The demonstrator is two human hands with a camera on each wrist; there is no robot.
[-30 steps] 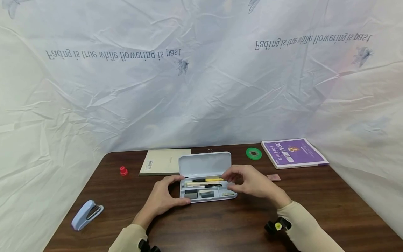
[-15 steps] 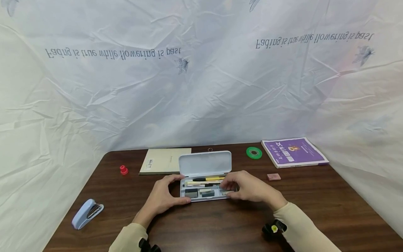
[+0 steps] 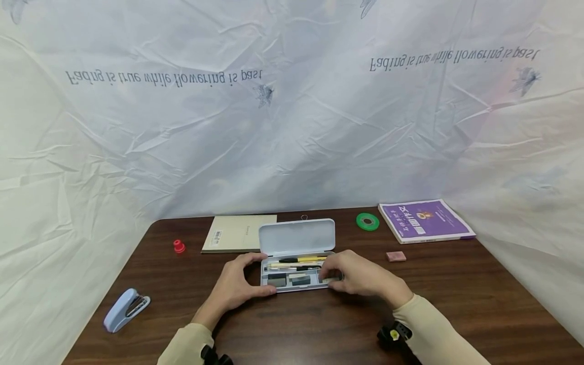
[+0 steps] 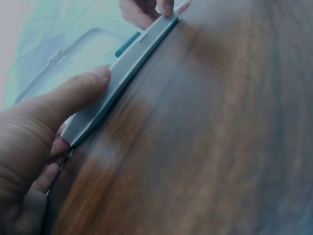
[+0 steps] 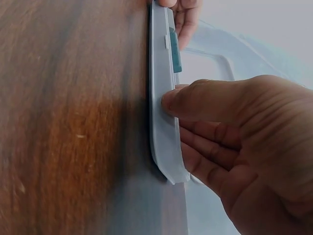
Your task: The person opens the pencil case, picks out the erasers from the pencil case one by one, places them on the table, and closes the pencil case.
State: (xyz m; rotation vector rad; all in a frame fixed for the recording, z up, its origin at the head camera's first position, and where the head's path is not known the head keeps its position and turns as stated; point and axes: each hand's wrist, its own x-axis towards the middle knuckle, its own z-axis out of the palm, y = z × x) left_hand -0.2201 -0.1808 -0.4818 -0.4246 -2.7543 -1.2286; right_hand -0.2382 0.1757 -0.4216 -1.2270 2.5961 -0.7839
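Pencil case [image 3: 296, 274], 1, lid open, mid worktop [image 3: 319, 324]; left hand [image 3: 234, 289] fingers curl round its left end, right hand [image 3: 360, 276] fingers grip its right end. Inside: approx 3 pens, 2 dark blocks. Around: 1 stapler [image 3: 125, 309], 1 red cap [image 3: 179, 247], 1 notebook [image 3: 239, 233], 1 green tape roll [image 3: 367, 221], 1 purple book [image 3: 426, 220], 1 pink eraser [image 3: 395, 256].

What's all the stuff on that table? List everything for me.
pencil case: one, pale blue, open, table centre
pens: a few, yellow and black, inside case
stapler: one, light blue, near left
red cap: one, left of notebook
notebook: one, beige, behind case
tape roll: one, green, back right
book: one, purple, far right
eraser: one, pink, right of case
table: one, dark wood
left hand: grips case's left end
right hand: grips case's right end
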